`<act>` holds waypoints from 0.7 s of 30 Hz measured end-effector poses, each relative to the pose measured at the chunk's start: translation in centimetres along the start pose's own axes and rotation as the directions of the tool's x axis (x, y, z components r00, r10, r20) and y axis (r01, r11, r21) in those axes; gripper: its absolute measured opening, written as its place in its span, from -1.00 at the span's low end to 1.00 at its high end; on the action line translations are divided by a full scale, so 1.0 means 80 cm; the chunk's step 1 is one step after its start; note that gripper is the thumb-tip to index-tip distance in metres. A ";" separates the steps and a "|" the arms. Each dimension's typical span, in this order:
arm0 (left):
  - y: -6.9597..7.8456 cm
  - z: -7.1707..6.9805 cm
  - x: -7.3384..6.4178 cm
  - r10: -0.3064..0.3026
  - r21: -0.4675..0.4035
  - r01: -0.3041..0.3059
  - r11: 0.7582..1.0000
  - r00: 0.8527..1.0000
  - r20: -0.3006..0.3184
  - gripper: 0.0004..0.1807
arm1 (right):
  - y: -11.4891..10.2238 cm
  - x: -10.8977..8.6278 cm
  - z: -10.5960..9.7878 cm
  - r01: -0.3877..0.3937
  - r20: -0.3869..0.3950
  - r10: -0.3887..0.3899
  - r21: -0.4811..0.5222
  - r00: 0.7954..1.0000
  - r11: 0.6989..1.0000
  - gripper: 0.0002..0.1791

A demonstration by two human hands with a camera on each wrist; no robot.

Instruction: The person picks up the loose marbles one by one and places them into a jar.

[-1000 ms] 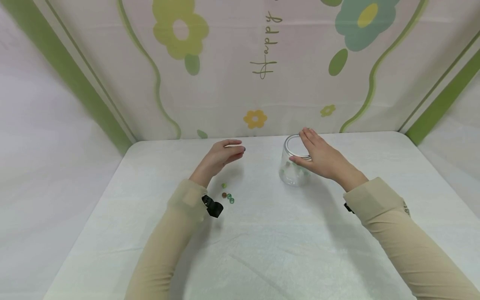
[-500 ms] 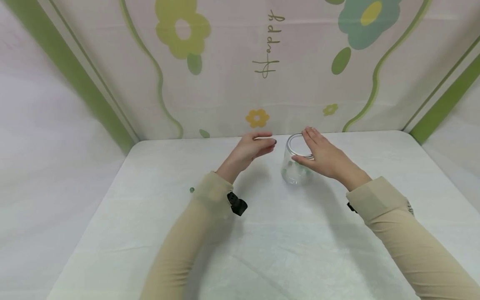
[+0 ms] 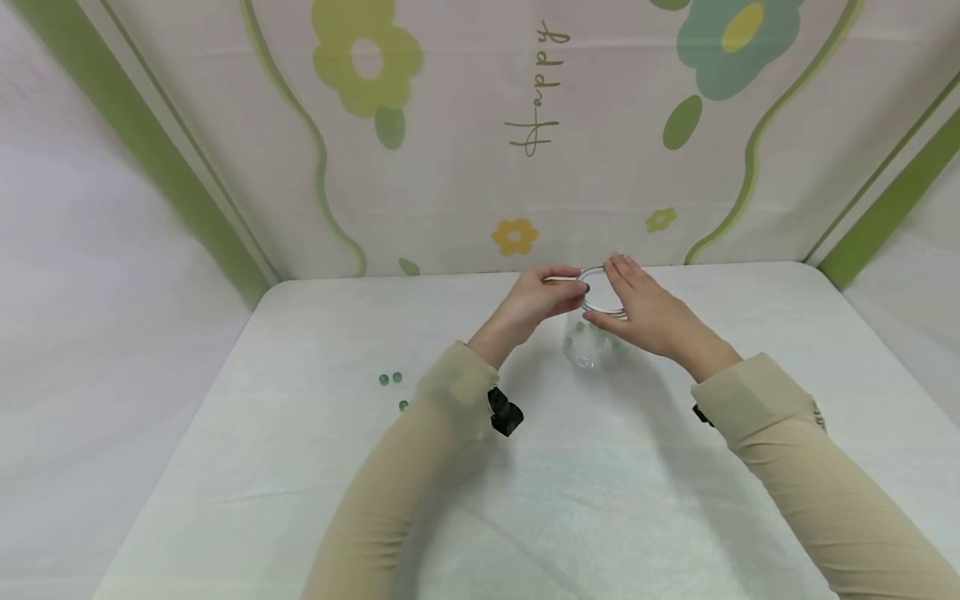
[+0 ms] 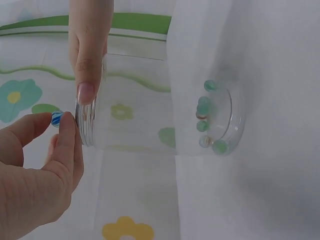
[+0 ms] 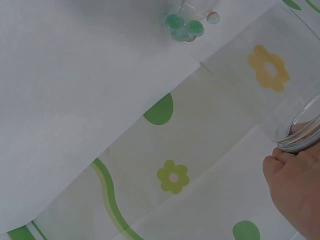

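Note:
A clear glass jar [image 3: 588, 354] stands upright on the white table, a silver-coloured band around its top. Several green and clear marbles [image 4: 203, 107] lie at its bottom, some with brown streaks. My left hand [image 3: 534, 302] pinches a blue striped marble [image 4: 57, 118] between thumb and fingers, right at the jar's rim. From the other side my right hand [image 3: 651, 315] holds the rim, its thumb [image 4: 86, 94] on the near side and its fingers along the far side.
Green marbles [image 3: 397, 377] lie loose on the tabletop, left of the left forearm. The left sleeve [image 3: 450, 392] may cover others. Behind the table's back edge hangs a white cloth [image 3: 450, 192] with printed flowers.
My left hand has moved right, from above the loose marbles to the jar's rim, with the small marble in its fingers. The right hand has kept its place on the jar.

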State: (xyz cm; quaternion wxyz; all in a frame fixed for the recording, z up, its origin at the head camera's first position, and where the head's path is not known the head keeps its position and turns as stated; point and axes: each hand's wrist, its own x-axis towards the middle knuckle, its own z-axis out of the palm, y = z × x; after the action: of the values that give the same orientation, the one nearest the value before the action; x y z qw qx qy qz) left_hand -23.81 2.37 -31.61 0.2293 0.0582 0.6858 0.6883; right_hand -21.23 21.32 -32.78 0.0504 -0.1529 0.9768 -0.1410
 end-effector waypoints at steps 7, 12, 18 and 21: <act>0.003 0.008 -0.001 0.008 0.009 -0.008 1.000 1.000 -0.005 -0.53 | 0.002 0.001 0.002 -0.001 0.000 0.001 0.003 1.000 1.000 0.08; 0.000 0.011 0.002 0.016 -0.003 -0.016 1.000 0.999 -0.034 -0.54 | 0.002 0.000 0.002 -0.004 0.001 0.004 0.004 1.000 1.000 0.08; -0.001 0.012 0.002 0.010 -0.002 -0.010 1.000 0.998 -0.055 -0.57 | 0.002 0.001 0.002 -0.004 0.000 0.004 0.005 1.000 1.000 0.08; -0.001 0.012 0.001 0.010 -0.003 -0.011 1.000 0.999 -0.052 -0.58 | 0.003 0.001 0.003 -0.005 -0.004 0.005 0.001 1.000 1.000 0.06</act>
State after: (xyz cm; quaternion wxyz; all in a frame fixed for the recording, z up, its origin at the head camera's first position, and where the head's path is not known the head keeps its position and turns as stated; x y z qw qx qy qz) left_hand -23.50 3.30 -31.66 0.2077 0.0434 0.6902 0.6918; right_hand -21.34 21.44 -33.04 0.0486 -0.1503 0.9772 -0.1419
